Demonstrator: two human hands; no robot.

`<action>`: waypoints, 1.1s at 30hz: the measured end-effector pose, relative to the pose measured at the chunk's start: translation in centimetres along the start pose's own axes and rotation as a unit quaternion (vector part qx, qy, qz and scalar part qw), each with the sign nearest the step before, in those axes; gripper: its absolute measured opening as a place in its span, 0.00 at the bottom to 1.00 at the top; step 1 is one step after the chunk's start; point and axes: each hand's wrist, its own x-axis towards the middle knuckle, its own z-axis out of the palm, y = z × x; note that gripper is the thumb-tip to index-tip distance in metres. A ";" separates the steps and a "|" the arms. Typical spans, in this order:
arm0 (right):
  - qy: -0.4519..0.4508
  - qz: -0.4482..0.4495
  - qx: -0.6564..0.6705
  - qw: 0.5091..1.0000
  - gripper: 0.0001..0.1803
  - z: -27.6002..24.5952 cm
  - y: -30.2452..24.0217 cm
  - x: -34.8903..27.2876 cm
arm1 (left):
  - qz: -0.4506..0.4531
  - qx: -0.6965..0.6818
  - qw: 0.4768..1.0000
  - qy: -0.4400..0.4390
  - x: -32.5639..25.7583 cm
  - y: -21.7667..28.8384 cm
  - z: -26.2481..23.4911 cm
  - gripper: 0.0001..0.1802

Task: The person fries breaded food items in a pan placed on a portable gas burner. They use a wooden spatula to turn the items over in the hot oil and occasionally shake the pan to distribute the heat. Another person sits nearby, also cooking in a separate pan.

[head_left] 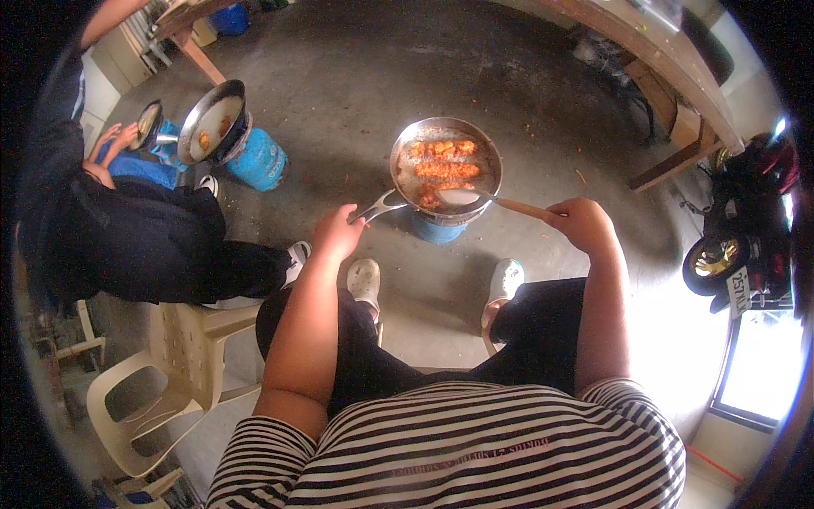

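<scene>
Our left hand (337,231) is closed around the grey metal handle (379,206) of the round steel frying pan (446,163) on the blue gas burner (437,227). Our right hand (581,222) grips the wooden-handled spatula (496,201), blade among orange frying pieces (444,159).

You sit over a bare grey concrete floor (373,76), stained and dotted with crumbs. At eight o'clock stands a cream plastic chair (161,386), at one o'clock a wooden table (653,51) slants across on braced legs, and at three o'clock a motorbike (746,229) is parked. Strong daylight floods in from a window (759,369) at four o'clock, washing out the floor beside it.
</scene>
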 end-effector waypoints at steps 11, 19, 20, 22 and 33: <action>-0.008 -0.033 -0.035 0.999 0.17 0.8 0.5 0.4 | 0.016 -0.001 1.000 -0.001 0.3 -0.3 0.1 0.24; 0.015 -0.020 -0.015 1.000 0.17 0.4 0.0 0.0 | 0.015 0.010 1.000 0.000 0.7 -1.0 0.7 0.24; 0.007 -0.025 -0.016 1.000 0.17 0.4 0.2 0.1 | 0.014 0.008 1.000 0.002 0.7 -1.1 0.8 0.24; -0.008 -0.034 -0.018 0.999 0.18 0.3 0.8 0.4 | 0.016 0.003 1.000 0.005 0.8 -1.1 0.9 0.23; 0.061 -0.030 0.069 0.995 0.19 -0.1 -0.2 -0.1 | 0.024 -0.006 1.000 -0.001 0.4 -0.7 0.5 0.23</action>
